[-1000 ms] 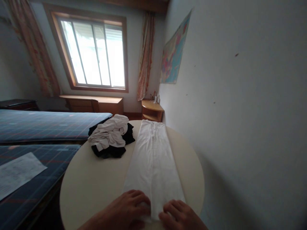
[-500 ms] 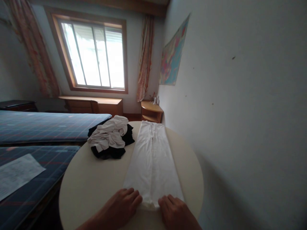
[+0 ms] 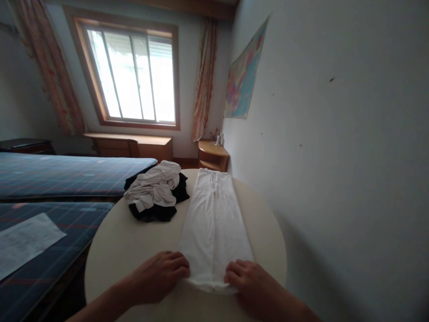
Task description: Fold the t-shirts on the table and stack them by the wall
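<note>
A long white garment (image 3: 214,223), folded into a narrow strip with a line down its middle, lies lengthwise on the round cream table (image 3: 110,250). At its near left corner, my left hand (image 3: 164,275) is closed with the fingers curled onto the cloth. My right hand (image 3: 253,284) grips the near right part of the same edge, the thumb tucked underneath. Between the hands the near edge looks slightly raised and bowed. Both fingertips are partly hidden by the hands themselves.
A heap of crumpled light grey and black clothes (image 3: 156,190) sits at the table's back left. Plaid mattresses (image 3: 67,174) stand to the left, with a paper sheet (image 3: 30,241) on the nearer one. A white wall (image 3: 351,179) runs close along the right.
My left hand has shifted left and slightly away from me, and my right hand has also moved slightly farther forward. The gap between them is wider. The clothes heap has stayed put.
</note>
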Available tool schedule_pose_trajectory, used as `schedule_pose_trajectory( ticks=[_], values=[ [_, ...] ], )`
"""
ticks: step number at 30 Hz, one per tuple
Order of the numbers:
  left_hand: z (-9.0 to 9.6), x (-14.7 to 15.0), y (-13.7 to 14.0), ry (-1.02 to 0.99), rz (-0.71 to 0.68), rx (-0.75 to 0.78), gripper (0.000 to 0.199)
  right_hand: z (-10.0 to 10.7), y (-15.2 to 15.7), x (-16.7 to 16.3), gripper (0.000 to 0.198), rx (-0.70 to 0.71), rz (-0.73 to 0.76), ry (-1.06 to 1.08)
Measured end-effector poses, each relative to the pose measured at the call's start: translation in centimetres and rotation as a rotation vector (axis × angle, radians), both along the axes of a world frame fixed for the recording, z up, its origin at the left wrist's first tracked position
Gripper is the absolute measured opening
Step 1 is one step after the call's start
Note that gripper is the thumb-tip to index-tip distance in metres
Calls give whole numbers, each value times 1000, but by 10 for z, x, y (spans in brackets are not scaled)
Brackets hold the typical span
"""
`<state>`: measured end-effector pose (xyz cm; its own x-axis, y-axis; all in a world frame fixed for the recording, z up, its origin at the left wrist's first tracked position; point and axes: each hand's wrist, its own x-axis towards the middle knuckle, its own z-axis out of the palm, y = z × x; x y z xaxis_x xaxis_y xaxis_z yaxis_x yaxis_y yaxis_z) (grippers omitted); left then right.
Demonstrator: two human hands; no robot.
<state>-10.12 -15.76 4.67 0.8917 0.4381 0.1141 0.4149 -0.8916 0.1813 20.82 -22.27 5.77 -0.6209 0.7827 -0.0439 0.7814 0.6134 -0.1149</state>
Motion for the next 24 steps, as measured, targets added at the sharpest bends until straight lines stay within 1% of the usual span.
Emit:
schedule_pose_trajectory(
  ticks=[3,7,8,10,12,14,15,17,19,21,22,24],
  values=[
    [4,-5,0,-85,-20,-136,38,11,-3,8,37,-102,-9,2],
    [16,-8,-8,-83,66,-294,38,30,-11,17,47,-280,-60,83],
    [21,-8,-10,-84,84,-322,36,35,-13,19,46,-317,-64,100],
    [31,-6,-13,-98,110,-376,31,47,-16,22,39,-370,-59,108],
    [43,-2,-11,-122,140,-414,29,60,-13,27,29,-382,-61,104],
    [55,3,-1,-172,183,-404,29,77,-3,32,22,-343,-88,115],
    [61,6,7,-207,210,-374,29,87,5,34,20,-306,-114,127],
    [73,14,30,-287,274,-279,30,105,26,39,18,-210,-188,142],
    [82,24,59,-317,338,-179,31,119,53,41,20,-97,-256,145],
    [85,34,89,-329,405,-43,31,122,82,42,27,34,-321,160],
    [83,39,102,-339,454,31,31,119,95,42,32,113,-344,168],
    [72,48,123,-353,521,118,37,105,116,40,43,274,-366,161]
  ],
)
